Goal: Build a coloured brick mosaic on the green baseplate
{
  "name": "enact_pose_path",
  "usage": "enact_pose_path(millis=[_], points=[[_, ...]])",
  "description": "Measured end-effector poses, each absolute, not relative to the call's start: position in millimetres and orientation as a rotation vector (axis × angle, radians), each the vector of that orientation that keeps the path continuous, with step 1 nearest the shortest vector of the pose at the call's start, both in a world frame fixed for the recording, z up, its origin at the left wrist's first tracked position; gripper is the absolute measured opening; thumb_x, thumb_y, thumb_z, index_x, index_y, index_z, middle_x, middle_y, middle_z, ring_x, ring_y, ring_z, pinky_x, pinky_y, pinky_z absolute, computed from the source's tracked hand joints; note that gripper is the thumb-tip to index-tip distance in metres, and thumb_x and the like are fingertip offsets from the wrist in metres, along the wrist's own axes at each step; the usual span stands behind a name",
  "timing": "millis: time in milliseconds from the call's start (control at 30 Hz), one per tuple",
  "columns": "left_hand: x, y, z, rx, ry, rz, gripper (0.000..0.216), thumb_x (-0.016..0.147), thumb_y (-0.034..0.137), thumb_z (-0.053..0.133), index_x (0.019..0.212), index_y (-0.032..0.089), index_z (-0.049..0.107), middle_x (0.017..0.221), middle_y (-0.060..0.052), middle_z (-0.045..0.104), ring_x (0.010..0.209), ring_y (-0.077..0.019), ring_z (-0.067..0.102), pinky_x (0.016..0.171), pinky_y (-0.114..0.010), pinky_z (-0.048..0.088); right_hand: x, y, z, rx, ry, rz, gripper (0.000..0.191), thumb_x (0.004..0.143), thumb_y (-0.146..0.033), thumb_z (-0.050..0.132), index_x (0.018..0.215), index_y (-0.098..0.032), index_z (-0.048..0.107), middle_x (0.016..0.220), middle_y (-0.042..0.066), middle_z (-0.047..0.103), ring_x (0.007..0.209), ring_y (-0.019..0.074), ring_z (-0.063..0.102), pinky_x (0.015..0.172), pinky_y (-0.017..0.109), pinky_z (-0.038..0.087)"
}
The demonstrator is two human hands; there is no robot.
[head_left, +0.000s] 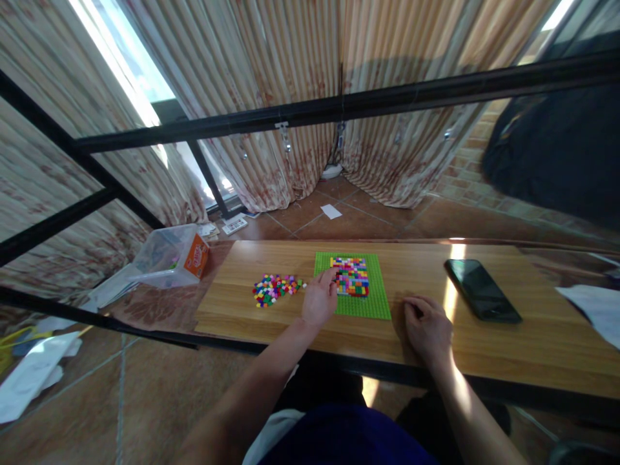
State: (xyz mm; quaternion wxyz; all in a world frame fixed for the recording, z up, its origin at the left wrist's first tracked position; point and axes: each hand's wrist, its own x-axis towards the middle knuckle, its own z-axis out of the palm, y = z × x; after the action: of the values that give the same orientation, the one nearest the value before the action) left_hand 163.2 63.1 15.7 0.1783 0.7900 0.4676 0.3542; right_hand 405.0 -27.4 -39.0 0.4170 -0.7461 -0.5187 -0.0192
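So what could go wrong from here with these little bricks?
The left grip reaches over the green baseplate, so it might knock placed bricks loose. Its side is close to the loose pile, which could scatter. The right grip is off the baseplate, so pressing might shift it.

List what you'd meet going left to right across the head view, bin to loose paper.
Clear plastic bin → pile of loose bricks → green baseplate → right hand → black phone → white paper. Left hand overlaps the baseplate, so omitted.
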Motion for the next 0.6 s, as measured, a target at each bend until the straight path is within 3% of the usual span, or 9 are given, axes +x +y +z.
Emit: enact_pose_path(millis=[600], points=[[162.4,57.5,9.0,2.512,1.310,0.760,0.044,0.096,0.011,0.040,0.136,0.019,0.055,0.108,-0.010,0.072,0.102,-0.0228,0.066,0.094,-0.038,0.054,405.8,-27.9,-40.3,-1.858,-1.301,-0.054,0.030,0.086,-0.038,0.051,0.084,-0.019,0.075,0.097,0.011,0.073,0.094,0.0255,0.066,0.087,0.040,0.053]])
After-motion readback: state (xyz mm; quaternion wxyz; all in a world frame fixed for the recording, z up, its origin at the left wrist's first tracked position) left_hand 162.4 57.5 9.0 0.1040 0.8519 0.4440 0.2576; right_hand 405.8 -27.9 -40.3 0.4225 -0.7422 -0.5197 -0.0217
